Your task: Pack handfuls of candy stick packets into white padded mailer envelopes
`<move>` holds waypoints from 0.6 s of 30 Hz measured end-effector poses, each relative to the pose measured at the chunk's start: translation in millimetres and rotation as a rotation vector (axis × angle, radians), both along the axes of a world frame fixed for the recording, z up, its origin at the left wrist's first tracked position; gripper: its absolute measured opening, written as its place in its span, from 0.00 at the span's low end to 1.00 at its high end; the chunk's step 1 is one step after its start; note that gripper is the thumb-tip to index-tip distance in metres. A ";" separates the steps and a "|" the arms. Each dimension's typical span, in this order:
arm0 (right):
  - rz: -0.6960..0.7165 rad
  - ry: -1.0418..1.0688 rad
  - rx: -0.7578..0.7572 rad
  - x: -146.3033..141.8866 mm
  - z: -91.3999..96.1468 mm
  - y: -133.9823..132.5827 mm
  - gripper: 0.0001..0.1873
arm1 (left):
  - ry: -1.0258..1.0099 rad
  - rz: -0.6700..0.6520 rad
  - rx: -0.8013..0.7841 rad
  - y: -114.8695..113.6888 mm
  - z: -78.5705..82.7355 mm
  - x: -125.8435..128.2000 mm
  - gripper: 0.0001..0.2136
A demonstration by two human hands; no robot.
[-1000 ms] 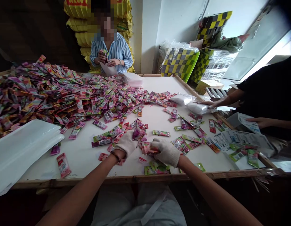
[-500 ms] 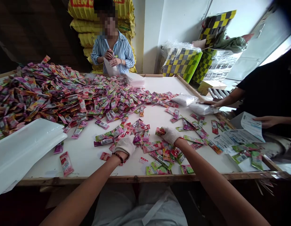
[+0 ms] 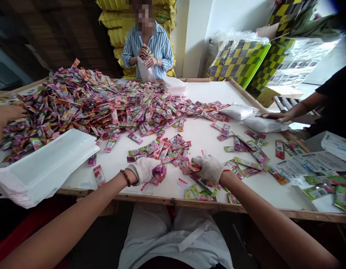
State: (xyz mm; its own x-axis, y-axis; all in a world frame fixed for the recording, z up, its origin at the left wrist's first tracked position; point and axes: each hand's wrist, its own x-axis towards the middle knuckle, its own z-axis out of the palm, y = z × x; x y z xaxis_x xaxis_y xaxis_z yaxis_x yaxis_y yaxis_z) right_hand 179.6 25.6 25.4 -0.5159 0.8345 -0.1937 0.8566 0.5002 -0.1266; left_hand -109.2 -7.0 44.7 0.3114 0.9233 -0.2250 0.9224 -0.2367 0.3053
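Observation:
My left hand (image 3: 146, 170), in a white knit glove with a beaded bracelet at the wrist, is closed on a few purple and pink sachets (image 3: 160, 171) just above the table. My right hand (image 3: 208, 168), gloved the same way, has its fingers curled on a red-pink sachet (image 3: 187, 167) at the edge of a small heap; its fingertips are partly hidden. Below that hand lie green sachets (image 3: 199, 191). Between and beyond both hands is a loose cluster of pink, green and purple sachets (image 3: 164, 149).
A large sachet mound (image 3: 86, 97) covers the left and back. White mailing bags (image 3: 52, 160) lie front left. Across the table (image 3: 189, 130), a person (image 3: 150, 41) fills a white bag. At right, another person's hand (image 3: 276, 116) touches packed bags (image 3: 262, 124); at far left another hand (image 3: 7, 116) reaches in.
The view has swung left and down. My left hand has moved left with its sachets, apart from the cluster. My right hand has come lower and nearer the left. A hand has entered at far left.

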 end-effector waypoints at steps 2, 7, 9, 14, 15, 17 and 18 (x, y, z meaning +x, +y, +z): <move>0.015 -0.029 -0.026 -4.4 -4.9 -0.8 0.16 | 0.143 -0.114 0.017 -0.4 -8.7 -3.1 0.12; 0.054 0.055 0.014 5.4 -1.1 2.9 0.11 | 0.231 -0.252 0.160 4.6 -9.7 -8.8 0.11; -0.021 0.123 0.025 12.2 3.9 6.9 0.11 | 0.160 -0.266 0.210 5.7 -4.6 -12.9 0.11; -0.089 0.134 0.043 11.4 12.1 16.3 0.16 | 0.091 -0.167 0.253 -0.5 -0.2 -27.5 0.15; -0.055 0.095 0.040 7.4 12.3 16.7 0.16 | 0.100 -0.170 0.246 -3.6 -2.6 -29.9 0.15; 0.016 -0.009 0.022 -2.1 10.8 16.3 0.16 | 0.118 -0.175 0.202 -11.5 -10.7 -32.8 0.15; 0.031 -0.063 0.011 -6.6 9.2 15.9 0.17 | 0.133 -0.166 0.169 -16.0 -15.6 -33.0 0.15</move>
